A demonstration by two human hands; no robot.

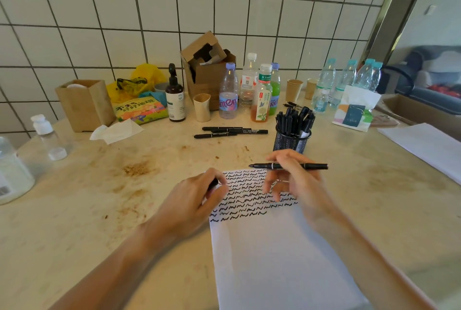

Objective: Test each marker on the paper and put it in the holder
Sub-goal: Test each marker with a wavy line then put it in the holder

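Three markers lie on the table beside the holder. Your right hand pinches a marker level above the paper; your left hand curls round a cap.

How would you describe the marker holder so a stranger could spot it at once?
Start from the scribbled paper on the table. Just behind its far right corner stands the holder. Unlike the bottles and paper cups behind, it is black wire mesh, crammed with upright black markers.
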